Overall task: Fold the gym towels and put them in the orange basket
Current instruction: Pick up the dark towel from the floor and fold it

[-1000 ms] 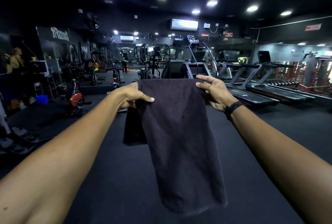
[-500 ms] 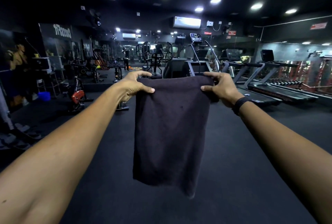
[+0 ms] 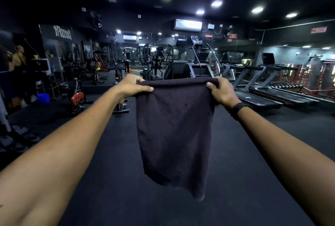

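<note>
A dark brown gym towel (image 3: 174,131) hangs doubled over in front of me at arm's length, its fold along the top and its lower edges dangling above the floor. My left hand (image 3: 132,86) pinches the top left corner. My right hand (image 3: 220,91), with a black band on the wrist, grips the top right corner. Both arms are stretched forward. No orange basket is in view.
Black rubber floor (image 3: 112,180) spreads below the towel. Treadmills (image 3: 257,97) line the right side. A stair machine (image 3: 197,66) and an elliptical (image 3: 155,62) stand behind the towel. Exercise bikes (image 3: 78,97) and a blue tub (image 3: 43,97) sit at the left.
The towel, which hung long a second ago, is now doubled over and shorter. Both hands have shifted slightly down and stayed on the top corners.
</note>
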